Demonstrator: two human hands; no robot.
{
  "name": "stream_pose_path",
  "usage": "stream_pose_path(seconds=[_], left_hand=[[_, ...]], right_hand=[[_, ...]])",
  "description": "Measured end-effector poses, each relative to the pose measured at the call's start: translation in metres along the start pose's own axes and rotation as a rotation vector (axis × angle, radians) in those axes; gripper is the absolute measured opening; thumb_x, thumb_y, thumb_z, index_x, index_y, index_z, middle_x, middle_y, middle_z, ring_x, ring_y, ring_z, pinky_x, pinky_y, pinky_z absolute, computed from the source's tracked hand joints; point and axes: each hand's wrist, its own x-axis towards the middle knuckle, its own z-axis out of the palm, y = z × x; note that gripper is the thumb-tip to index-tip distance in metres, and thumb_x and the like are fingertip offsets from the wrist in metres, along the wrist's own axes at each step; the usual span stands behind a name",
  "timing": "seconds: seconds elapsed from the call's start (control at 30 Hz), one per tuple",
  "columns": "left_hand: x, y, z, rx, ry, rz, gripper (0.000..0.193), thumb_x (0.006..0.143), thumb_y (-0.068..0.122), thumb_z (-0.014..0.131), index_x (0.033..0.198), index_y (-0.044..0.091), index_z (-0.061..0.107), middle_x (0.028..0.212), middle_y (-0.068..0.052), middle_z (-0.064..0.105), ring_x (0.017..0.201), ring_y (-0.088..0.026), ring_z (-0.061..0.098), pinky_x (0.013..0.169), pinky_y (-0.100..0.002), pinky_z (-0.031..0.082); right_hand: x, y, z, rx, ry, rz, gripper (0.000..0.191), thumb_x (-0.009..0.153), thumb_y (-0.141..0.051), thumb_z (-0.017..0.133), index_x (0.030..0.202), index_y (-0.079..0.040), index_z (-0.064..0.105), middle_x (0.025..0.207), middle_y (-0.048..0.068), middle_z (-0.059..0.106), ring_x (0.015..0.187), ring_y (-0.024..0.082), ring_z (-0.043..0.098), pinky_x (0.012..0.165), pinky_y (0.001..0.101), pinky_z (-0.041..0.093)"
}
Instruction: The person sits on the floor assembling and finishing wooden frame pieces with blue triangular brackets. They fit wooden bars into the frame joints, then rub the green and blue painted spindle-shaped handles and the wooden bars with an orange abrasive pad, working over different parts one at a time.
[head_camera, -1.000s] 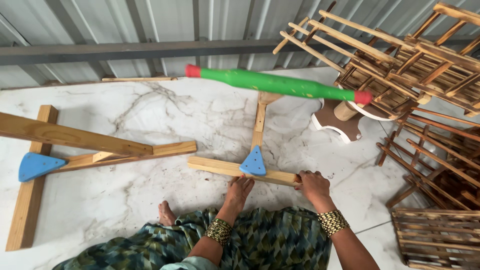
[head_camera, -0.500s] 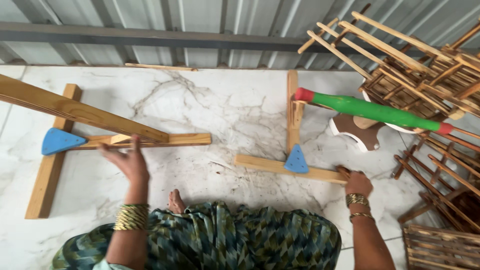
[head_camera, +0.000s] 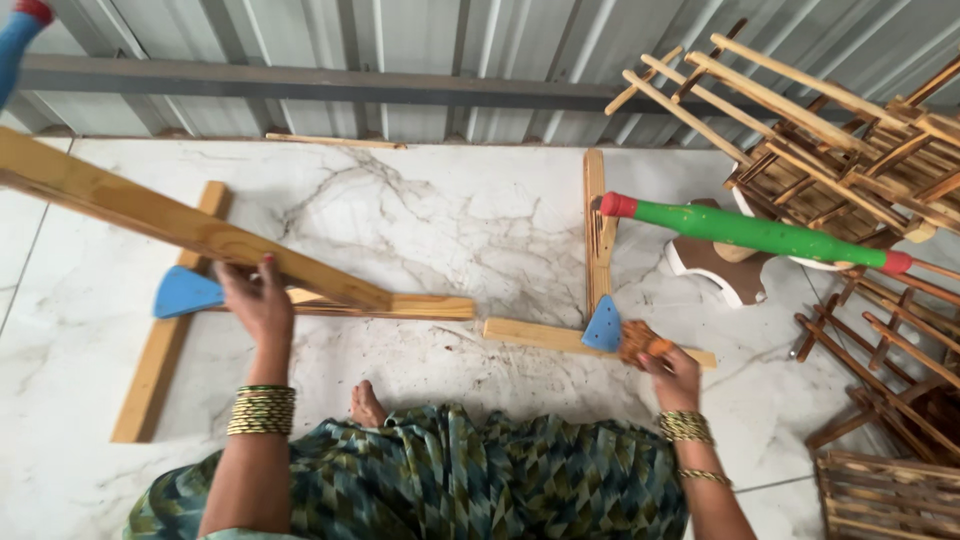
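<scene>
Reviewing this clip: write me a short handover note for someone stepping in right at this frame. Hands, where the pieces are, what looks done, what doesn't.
Left hand: gripping the raised wooden beam of the left frame, beside its blue triangular bracket.
Right hand: holding a brown scrubbing pad against the base bar of the right T-shaped frame, next to its blue corner bracket.
Both frames lie on the white marble floor. A green roller with red ends rests over a brown-and-white part by the stack of wooden racks.
Done: both brackets are in place.
Left: cannot tell how much of the wood has been rubbed down.
</scene>
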Motion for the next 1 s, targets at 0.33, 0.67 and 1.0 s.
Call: stream_pose_path(seconds=[0.33, 0.67, 1.0], left_hand=[[-0.042, 0.063, 0.028, -0.152, -0.037, -0.118, 0.023, 0.105, 0.007, 0.065, 0.118, -0.004, 0.049, 0.101, -0.009, 0.062, 0.083, -0.012, 0.06, 0.065, -0.027, 0.056], [-0.102, 0.059, 0.049, -0.092, -0.099, -0.031, 0.03, 0.102, 0.011, 0.07, 0.12, -0.003, 0.052, 0.093, -0.005, 0.061, 0.072, -0.009, 0.051, 0.059, -0.025, 0.043], [-0.204, 0.094, 0.089, -0.142, -0.231, -0.3, 0.031, 0.095, 0.008, 0.073, 0.108, 0.0, 0.046, 0.079, -0.005, 0.054, 0.067, -0.009, 0.056, 0.056, -0.026, 0.047]], right_hand=[[-0.031, -0.073, 0.175, 0.583, -0.114, -0.012, 0.022, 0.098, -0.003, 0.064, 0.119, 0.0, 0.06, 0.103, 0.01, 0.065, 0.087, 0.02, 0.072, 0.071, 0.0418, 0.068], [-0.045, -0.101, 0.195, -0.604, 0.092, -0.587, 0.022, 0.086, -0.004, 0.064, 0.107, -0.007, 0.068, 0.103, 0.014, 0.072, 0.089, 0.032, 0.071, 0.074, 0.0405, 0.059], [-0.077, -0.049, 0.213, -0.211, -0.043, -0.117, 0.009, 0.086, -0.001, 0.069, 0.094, 0.001, 0.075, 0.09, 0.013, 0.077, 0.079, 0.021, 0.077, 0.075, 0.0333, 0.064]])
